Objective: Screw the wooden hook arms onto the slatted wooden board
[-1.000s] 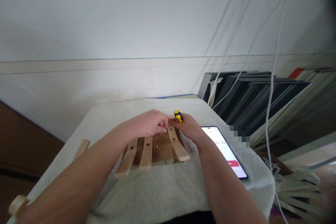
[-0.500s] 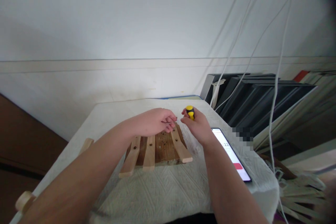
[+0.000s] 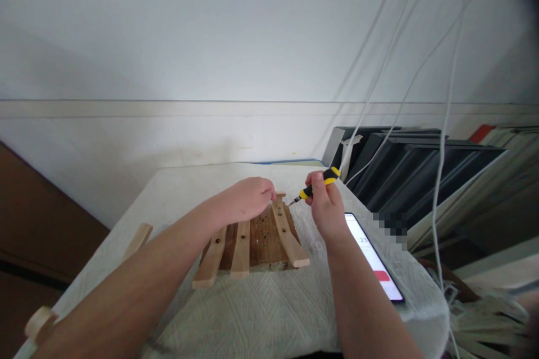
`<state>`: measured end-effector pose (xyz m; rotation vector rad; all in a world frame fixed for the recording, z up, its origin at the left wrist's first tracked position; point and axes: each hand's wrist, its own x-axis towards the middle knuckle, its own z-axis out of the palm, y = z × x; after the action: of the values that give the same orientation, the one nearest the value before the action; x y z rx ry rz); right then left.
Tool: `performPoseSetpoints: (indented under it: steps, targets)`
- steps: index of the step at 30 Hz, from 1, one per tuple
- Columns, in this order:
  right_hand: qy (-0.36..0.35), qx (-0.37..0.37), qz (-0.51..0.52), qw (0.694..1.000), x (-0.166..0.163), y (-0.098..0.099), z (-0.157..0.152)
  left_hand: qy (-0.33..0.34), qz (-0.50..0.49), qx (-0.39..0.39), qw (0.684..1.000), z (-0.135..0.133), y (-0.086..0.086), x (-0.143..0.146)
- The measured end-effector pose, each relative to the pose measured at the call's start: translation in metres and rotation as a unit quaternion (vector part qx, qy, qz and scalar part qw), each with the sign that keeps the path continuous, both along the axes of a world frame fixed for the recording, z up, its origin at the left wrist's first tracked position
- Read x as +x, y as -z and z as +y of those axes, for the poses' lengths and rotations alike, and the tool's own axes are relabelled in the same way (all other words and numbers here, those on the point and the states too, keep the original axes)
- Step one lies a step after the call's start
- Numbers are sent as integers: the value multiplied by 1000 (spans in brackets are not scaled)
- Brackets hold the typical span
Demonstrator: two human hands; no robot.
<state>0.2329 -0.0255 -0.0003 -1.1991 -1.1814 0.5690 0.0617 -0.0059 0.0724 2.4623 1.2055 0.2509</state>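
My right hand (image 3: pixel 326 210) is closed round the handle of a yellow-and-black screwdriver (image 3: pixel 332 174). Its metal tip slants down and left, close to the right-hand wooden strip (image 3: pixel 290 243). Two dark screws or screw holes show in that strip. At the strip's far end, my left hand (image 3: pixel 251 199) is closed with fingers pinched together; whatever they hold is hidden. The strip lies across a brown wooden board (image 3: pixel 261 252) full of small holes. A middle strip (image 3: pixel 241 252) and a left strip (image 3: pixel 211 261) also cross the board, partly covered by my left hand and forearm.
A phone (image 3: pixel 373 258) with a lit screen lies right of my right forearm. Loose wooden pieces (image 3: pixel 138 239) lie on the left of the cloth-covered table (image 3: pixel 269 314). White cables (image 3: pixel 442 157) hang at the right, before dark panels (image 3: pixel 404 174). A wall stands behind.
My right hand has turned the screwdriver from pointing away to slanting down-left, and moved slightly right. My left hand has drawn a little left and closed its fingers at the right strip's far end.
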Motion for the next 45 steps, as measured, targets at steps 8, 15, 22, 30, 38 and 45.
performPoseSetpoints:
  steps: [8,15,22,30,38,45]
  targets:
    - [-155,-3,91,984,-10,-5,0,-46,-183,86,978,2,-1,1]
    - [-185,34,197,962,-6,-13,-4,-43,-39,58,997,5,-2,-4]
    - [-36,35,125,991,-5,-5,4,104,97,-20,990,-40,-17,1]
    - [-72,-9,-57,996,-8,-2,3,184,135,-24,973,-57,-16,7]
    - [-87,-16,-92,992,-11,-4,1,185,122,-40,974,-50,-11,8]
    - [-81,-9,-83,993,-9,-3,2,182,97,-58,977,-53,-12,12]
